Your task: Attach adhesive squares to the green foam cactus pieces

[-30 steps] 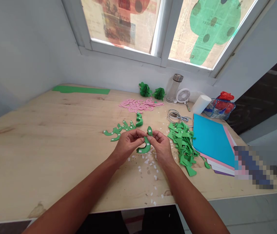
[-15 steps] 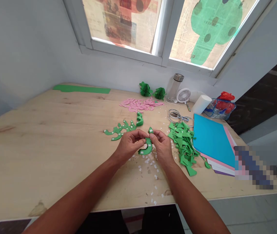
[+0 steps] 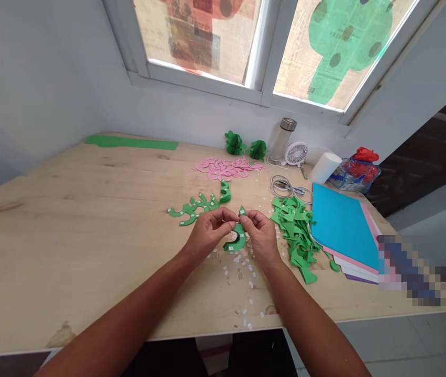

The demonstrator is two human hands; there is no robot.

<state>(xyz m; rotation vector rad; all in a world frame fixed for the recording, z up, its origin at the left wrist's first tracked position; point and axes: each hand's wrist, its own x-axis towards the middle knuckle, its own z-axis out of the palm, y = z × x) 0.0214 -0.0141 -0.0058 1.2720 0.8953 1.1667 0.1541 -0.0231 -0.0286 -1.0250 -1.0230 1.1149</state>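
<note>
Between my hands is a curved green paper piece (image 3: 239,242) with small white squares of tape on it. My right hand (image 3: 261,235) pinches its upper end between thumb and fingers. My left hand (image 3: 213,230) has thumb and fingertips closed together at the piece's upper left edge; whether they grip the paper or a tiny tape bit is hidden. Just beyond my left hand lie several curved green pieces (image 3: 186,213) with white squares, beside a small green stack (image 3: 225,192). Small white scraps (image 3: 242,259) are scattered on the table under my hands.
Green offcuts (image 3: 296,230) lie to the right, beside blue sheets (image 3: 341,225) stacked on other colours. Farther back are rolls of tape (image 3: 281,186), pink cut-outs (image 3: 226,168), two green paper trees (image 3: 257,150), a glass bottle (image 3: 280,144), a small fan (image 3: 296,153) and a white roll (image 3: 325,167).
The curved green piece has tilted slightly between my fingers, and its lower end sits a little lower. Both hands stay in nearly the same place.
</note>
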